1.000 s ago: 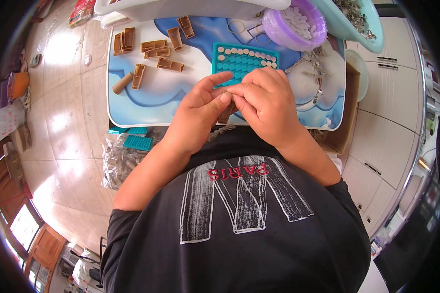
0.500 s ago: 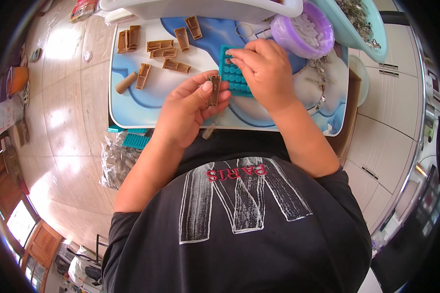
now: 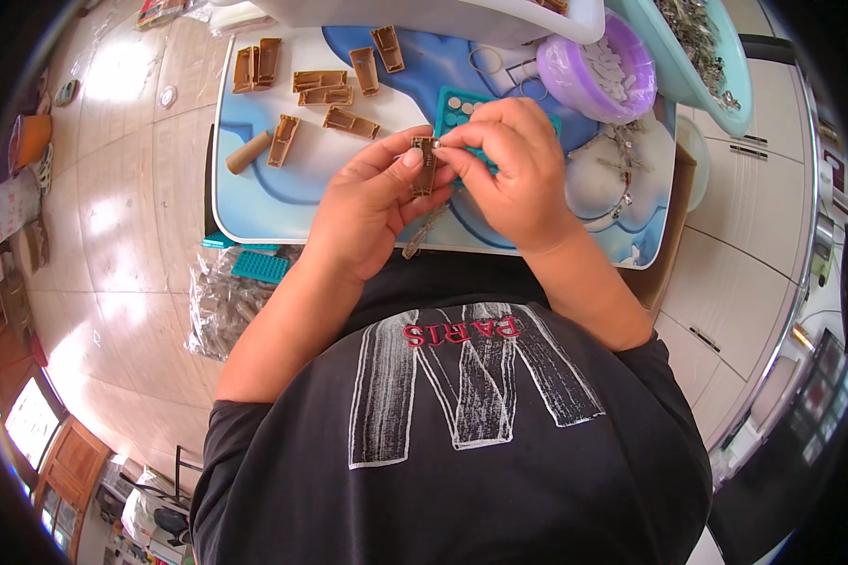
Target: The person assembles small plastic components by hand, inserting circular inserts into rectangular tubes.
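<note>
My left hand (image 3: 367, 196) grips a small brown plastic casing (image 3: 425, 168), its hollow side facing up, with the thumb across its edge. Pinched together, the thumb and fingertips of my right hand (image 3: 511, 160) hold a tiny silvery piece (image 3: 436, 145) at the upper right edge of that casing. The piece is too small to name. Partly under my right hand lies a teal tray (image 3: 450, 110) with rows of round pockets, some holding pale discs. Several similar brown casings (image 3: 351, 123) lie on the table at the upper left.
On the blue-and-white table (image 3: 283, 202) are a tapered brown piece (image 3: 248, 153) and a purple bowl (image 3: 642, 56) of white pieces. A light-blue basin (image 3: 725, 71) of metal parts and a white bin (image 3: 424, 21) stand behind. A plastic bag (image 3: 226, 306) sits below left.
My right hand has moved from the teal tray to the casing, carrying a tiny piece. My left hand still holds the casing, and the view has shifted slightly.
</note>
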Demonstrator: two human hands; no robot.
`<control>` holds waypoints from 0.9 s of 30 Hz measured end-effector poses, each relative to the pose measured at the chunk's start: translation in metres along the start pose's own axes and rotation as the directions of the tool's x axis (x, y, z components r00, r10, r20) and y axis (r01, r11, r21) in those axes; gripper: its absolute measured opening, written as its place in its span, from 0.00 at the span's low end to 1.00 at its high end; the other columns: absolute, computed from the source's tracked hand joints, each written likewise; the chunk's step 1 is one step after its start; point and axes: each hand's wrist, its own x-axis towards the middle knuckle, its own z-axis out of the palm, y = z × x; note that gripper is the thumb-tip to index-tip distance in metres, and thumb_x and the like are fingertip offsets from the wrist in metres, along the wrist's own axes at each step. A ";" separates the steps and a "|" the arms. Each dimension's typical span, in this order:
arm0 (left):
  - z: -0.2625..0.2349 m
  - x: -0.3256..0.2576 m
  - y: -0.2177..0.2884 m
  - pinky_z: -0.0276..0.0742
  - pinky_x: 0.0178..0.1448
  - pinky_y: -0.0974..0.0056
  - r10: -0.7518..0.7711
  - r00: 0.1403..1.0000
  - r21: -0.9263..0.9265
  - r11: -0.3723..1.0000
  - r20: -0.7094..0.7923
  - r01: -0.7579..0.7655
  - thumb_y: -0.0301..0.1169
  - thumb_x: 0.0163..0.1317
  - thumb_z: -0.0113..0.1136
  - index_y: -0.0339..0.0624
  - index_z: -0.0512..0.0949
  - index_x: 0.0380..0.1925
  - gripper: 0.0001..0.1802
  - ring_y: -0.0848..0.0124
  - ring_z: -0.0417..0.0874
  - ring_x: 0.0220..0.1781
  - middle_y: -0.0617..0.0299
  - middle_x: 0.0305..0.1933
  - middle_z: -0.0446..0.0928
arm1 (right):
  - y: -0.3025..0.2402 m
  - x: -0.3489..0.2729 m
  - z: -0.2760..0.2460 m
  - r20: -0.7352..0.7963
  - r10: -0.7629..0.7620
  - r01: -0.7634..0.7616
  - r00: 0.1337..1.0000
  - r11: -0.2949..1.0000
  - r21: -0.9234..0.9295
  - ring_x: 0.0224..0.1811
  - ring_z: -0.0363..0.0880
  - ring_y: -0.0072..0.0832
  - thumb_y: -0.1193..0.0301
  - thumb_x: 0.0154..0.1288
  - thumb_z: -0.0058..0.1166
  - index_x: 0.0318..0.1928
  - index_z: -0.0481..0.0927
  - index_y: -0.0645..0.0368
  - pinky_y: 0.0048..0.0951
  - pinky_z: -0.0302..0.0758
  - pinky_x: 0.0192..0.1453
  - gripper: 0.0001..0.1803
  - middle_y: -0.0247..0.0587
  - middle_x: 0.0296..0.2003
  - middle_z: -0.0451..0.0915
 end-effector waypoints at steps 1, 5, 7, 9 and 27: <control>0.000 0.000 0.000 0.78 0.52 0.64 0.003 1.000 -0.009 1.000 -0.002 -0.003 0.31 0.66 0.51 0.35 0.67 0.55 0.19 0.67 0.80 0.47 0.56 0.45 0.77 | -0.001 -0.001 0.001 0.007 -0.011 0.011 1.000 1.000 -0.006 0.33 0.73 0.35 0.73 0.42 0.64 0.25 0.78 0.56 0.35 0.69 0.36 0.08 0.35 0.28 0.74; -0.006 0.002 -0.004 0.78 0.51 0.64 0.005 1.000 -0.006 1.000 0.003 -0.005 0.30 0.66 0.51 0.35 0.68 0.55 0.19 0.68 0.80 0.47 0.57 0.44 0.77 | -0.004 -0.005 0.003 0.059 -0.006 0.006 0.998 1.000 0.002 0.32 0.73 0.35 0.73 0.42 0.64 0.25 0.78 0.56 0.35 0.69 0.36 0.07 0.35 0.28 0.74; -0.006 0.002 -0.005 0.78 0.51 0.63 0.001 1.000 -0.003 1.000 0.014 -0.001 0.30 0.66 0.51 0.35 0.68 0.55 0.19 0.68 0.80 0.47 0.56 0.45 0.77 | -0.004 -0.006 0.003 0.080 0.004 -0.006 0.997 1.000 0.016 0.32 0.73 0.35 0.72 0.43 0.64 0.24 0.78 0.56 0.35 0.69 0.36 0.07 0.34 0.28 0.74; -0.004 0.002 -0.003 0.77 0.54 0.61 -0.008 1.000 0.012 1.000 0.013 0.008 0.30 0.67 0.50 0.36 0.67 0.56 0.19 0.67 0.79 0.49 0.56 0.46 0.76 | -0.002 -0.003 0.001 0.086 0.009 -0.013 0.996 0.999 0.046 0.32 0.73 0.35 0.73 0.44 0.63 0.25 0.79 0.57 0.35 0.69 0.36 0.06 0.35 0.27 0.74; -0.003 0.003 -0.001 0.77 0.52 0.64 -0.021 1.000 -0.030 0.999 0.011 0.021 0.31 0.67 0.49 0.34 0.68 0.54 0.18 0.67 0.79 0.48 0.55 0.46 0.77 | 0.010 0.007 0.002 0.013 0.068 -0.068 0.998 0.998 -0.004 0.33 0.72 0.35 0.73 0.42 0.64 0.24 0.78 0.56 0.34 0.69 0.36 0.07 0.35 0.27 0.74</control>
